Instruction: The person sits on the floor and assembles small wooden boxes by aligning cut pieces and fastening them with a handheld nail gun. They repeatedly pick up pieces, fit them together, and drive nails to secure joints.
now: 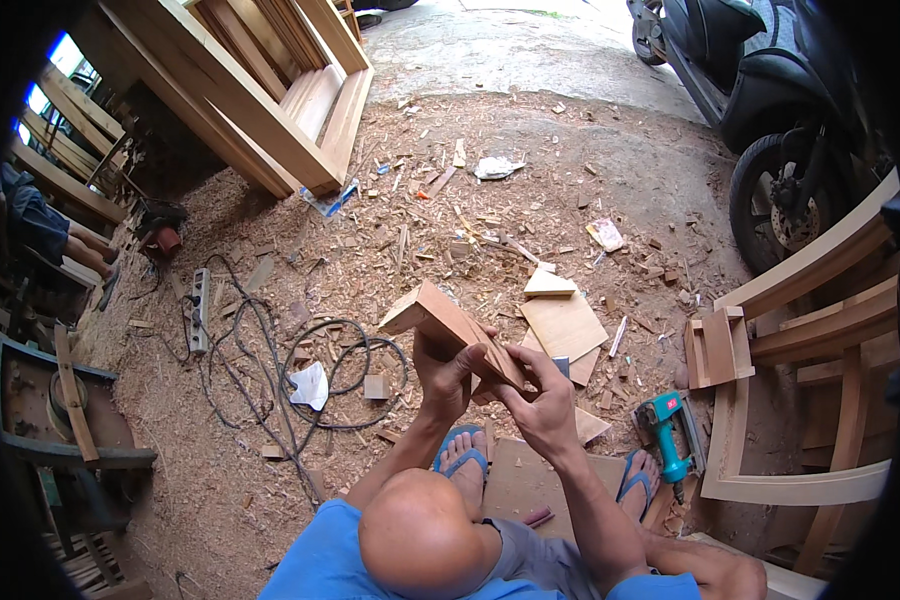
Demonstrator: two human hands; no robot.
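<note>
A reddish-brown wooden block (460,330), long and angular with a paler end, is raised at a tilt in front of my body. My left hand (442,380) is closed around its side near the middle. At the nearer end, my right hand (542,402) pinches it between thumb and fingers. Part of the block is hidden behind my fingers. Flat light wood offcuts (567,322) lie on the ground just beyond my right hand. A teal nail gun (672,440) stands by my right foot.
A black cable (270,400) coils at left, near a white power strip (200,310). Large wooden frames (315,165) stand at far left, and curved wooden frames (820,480) at right. A motorbike (780,190) is parked at far right. Shavings and scraps cover the ground.
</note>
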